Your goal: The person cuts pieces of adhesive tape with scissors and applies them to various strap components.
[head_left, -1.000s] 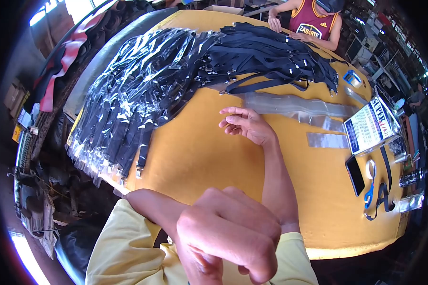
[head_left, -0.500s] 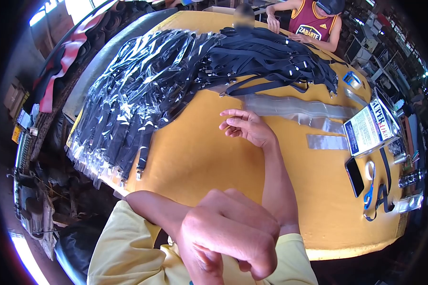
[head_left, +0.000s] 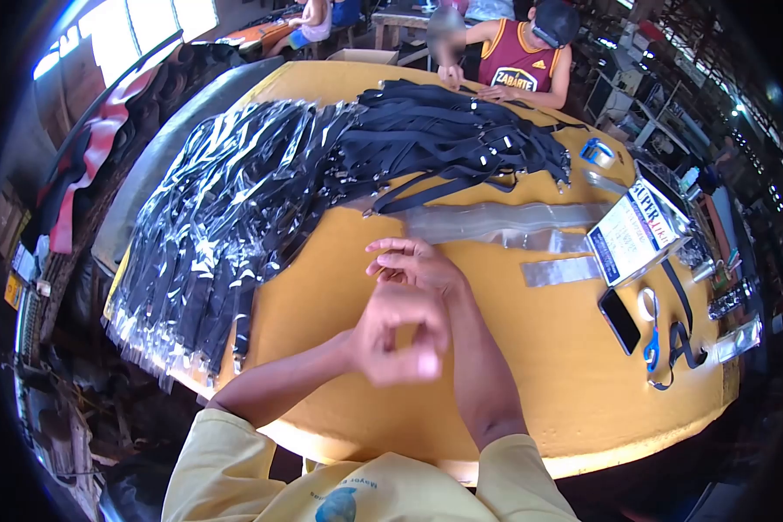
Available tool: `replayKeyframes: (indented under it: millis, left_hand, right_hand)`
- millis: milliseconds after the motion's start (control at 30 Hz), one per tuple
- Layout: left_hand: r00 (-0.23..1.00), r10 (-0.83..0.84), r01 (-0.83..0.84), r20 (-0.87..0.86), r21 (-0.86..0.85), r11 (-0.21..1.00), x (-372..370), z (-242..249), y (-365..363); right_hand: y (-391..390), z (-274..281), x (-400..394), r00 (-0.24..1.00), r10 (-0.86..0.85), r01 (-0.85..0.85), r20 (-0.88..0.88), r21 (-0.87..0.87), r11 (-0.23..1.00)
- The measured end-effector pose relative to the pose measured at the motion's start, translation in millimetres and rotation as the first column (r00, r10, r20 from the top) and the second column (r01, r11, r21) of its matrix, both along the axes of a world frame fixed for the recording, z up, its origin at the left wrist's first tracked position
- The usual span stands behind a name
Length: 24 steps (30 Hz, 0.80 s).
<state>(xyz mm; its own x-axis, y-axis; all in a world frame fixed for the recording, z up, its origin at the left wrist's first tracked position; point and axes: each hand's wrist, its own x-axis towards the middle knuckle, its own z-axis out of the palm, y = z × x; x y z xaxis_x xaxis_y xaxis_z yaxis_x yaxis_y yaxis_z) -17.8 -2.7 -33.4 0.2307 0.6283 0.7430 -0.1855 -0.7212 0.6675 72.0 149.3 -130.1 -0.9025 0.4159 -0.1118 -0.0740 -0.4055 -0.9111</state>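
Observation:
My left hand [head_left: 400, 335], smeared by motion, is raised over the yellow tabletop [head_left: 339, 404] in front of my chest. Its fingers curl loosely, with a gap between thumb and fingers and nothing visible in it. Just beyond it, my right hand [head_left: 419, 265] has its fingers loosely bent and apart, also without anything in it. In this view the left hand overlaps the right hand and wrist. Past the right fingertips lie black straps with metal clips [head_left: 444, 139]. A wide row of black straps in clear plastic sleeves [head_left: 209, 252] covers the table's left side.
Clear plastic strips [head_left: 505, 222] lie right of centre. A white printed box [head_left: 631, 235], a phone [head_left: 619, 322], blue-handled scissors [head_left: 652, 348] and a tape dispenser [head_left: 597, 152] are on the right. A person in a maroon jersey [head_left: 518, 74] sits at the far edge.
My left hand has moved away from the camera, up and left in view, toward my right hand. The camera has tilted up, showing more of the room.

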Motion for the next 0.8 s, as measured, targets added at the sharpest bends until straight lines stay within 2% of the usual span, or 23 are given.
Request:
replayKeyframes:
  millis: [33, 100, 133, 200, 233, 267, 300, 333, 367, 433, 467, 500, 567, 667, 767, 800]
  left_hand:
    - [0.99, 0.138, -0.138, 0.029, -0.026, 0.99, -0.1, -15.9, 13.7]
    - [0.932, 0.352, -0.327, 0.086, -0.217, 0.92, -6.7, -57.7, 38.3]
    - [0.933, 0.343, -0.318, 0.106, -0.199, 0.927, -6.3, -66.7, 48.1]
    - [0.862, 0.493, -0.443, 0.12, -0.297, 0.846, -2.7, -81.4, 63.4]
    - [0.86, 0.487, -0.432, 0.151, -0.292, 0.853, -0.7, -87.1, 65.5]
    - [0.853, 0.502, -0.46, 0.141, -0.25, 0.852, -0.7, -92.4, 67.6]
    - [0.842, 0.522, -0.491, 0.134, -0.21, 0.845, -2.9, -96.3, 70.2]
    - [0.837, 0.542, -0.522, 0.074, -0.19, 0.832, -8.1, -98.0, 70.5]
    - [0.824, 0.555, -0.529, 0.112, -0.198, 0.825, -8.6, -96.7, 73.9]
    - [0.868, 0.495, -0.485, -0.034, -0.273, 0.831, -10.7, -97.1, 76.5]
    - [0.882, 0.46, -0.463, -0.1, -0.364, 0.808, -10.0, -97.6, 80.3]
    - [0.88, 0.468, -0.463, -0.083, -0.373, 0.804, -9.9, -97.7, 81.3]
    - [0.901, 0.415, -0.422, -0.128, -0.484, 0.766, -10.5, -95.2, 82.1]
    - [0.893, 0.424, -0.436, -0.149, -0.511, 0.741, -13.3, -88.0, 81.6]
    - [0.891, 0.42, -0.441, -0.171, -0.543, 0.714, -13.7, -92.5, 85.5]
    - [0.894, 0.417, -0.435, -0.164, -0.54, 0.72, -14.3, -92.1, 86.2]
  right_hand:
    - [1.7, -6.1, -0.8, 1.0, -0.011, 0.011, 0.004, 0.015, 1.0]
    - [3.3, -15.6, -1.6, 0.996, -0.026, 0.037, -0.089, 0.125, 0.991]
    - [-0.2, -13.0, -3.0, 0.991, -0.123, 0.125, -0.058, 0.043, 0.991]
    - [5.0, -5.6, 4.0, 0.995, -0.103, 0.103, -0.005, 0.072, 0.992]
    - [7.6, -2.9, 8.1, 0.996, -0.079, 0.076, 0.037, 0.072, 0.994]
    - [13.9, 1.0, 12.3, 0.988, -0.124, 0.102, 0.09, 0.221, 0.97]
    - [20.5, 20.0, 17.2, 0.986, -0.12, 0.088, 0.116, 0.248, 0.965]
    - [22.3, 47.9, 25.1, 0.92, -0.313, 0.216, 0.236, 0.362, 0.907]
    - [28.8, 67.8, 32.8, 0.806, -0.496, 0.308, 0.322, 0.486, 0.818]
    - [76.7, 79.4, 48.3, 0.676, -0.71, 0.541, 0.197, 0.521, 0.66]
    - [106.3, 82.6, 58.3, 0.643, -0.751, 0.601, 0.149, 0.51, 0.616]
    - [134.9, 84.3, 67.9, 0.607, -0.788, 0.657, 0.101, 0.493, 0.57]
    - [185.2, 86.4, 79.1, 0.464, -0.886, 0.807, 0.013, 0.406, 0.429]
    - [255.2, 75.9, 98.5, 0.267, -0.959, 0.919, 0.092, 0.276, 0.282]
    - [284.1, 85.4, 88.5, 0.227, -0.955, 0.968, 0.19, 0.06, 0.242]
    - [289.1, 87.8, 82.7, 0.196, -0.96, 0.977, 0.201, 0.044, 0.209]
